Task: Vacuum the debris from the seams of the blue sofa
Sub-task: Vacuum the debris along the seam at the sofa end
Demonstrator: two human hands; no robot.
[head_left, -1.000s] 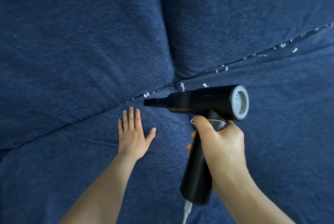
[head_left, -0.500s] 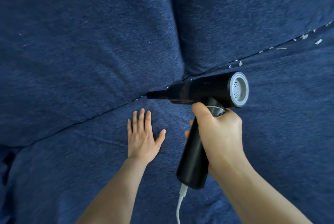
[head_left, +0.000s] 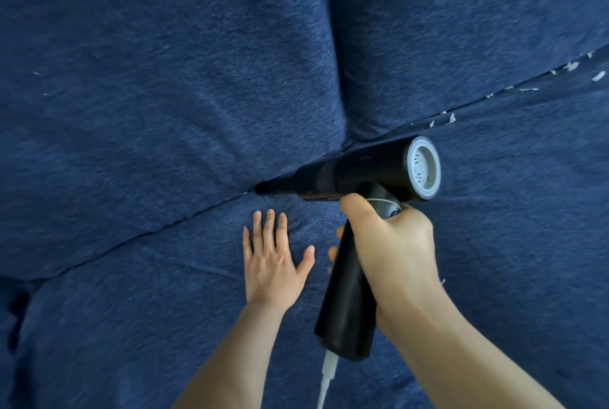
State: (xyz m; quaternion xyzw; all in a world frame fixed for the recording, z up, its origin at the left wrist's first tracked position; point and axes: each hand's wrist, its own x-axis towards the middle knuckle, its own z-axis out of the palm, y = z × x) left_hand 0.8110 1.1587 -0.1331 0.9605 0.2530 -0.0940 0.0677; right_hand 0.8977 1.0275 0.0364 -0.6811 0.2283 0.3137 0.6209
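Head view: right hand (head_left: 392, 243) grips vacuum (head_left: 349, 174), nozzle in seam (head_left: 184, 219); left hand (head_left: 273, 263) fingers flat on cushion (head_left: 131, 326).

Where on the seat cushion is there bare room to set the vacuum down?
Bare seat cushion lies left of the left hand, below the seam. More lies right of the right hand, below the debris. It is crowded in the middle, where both hands, the vacuum and its white cord sit close together.

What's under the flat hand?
The left hand presses flat on the blue seat cushion, just below the seam. Fabric puckers round its fingers. Whether crumbs lie beneath the palm cannot be seen.
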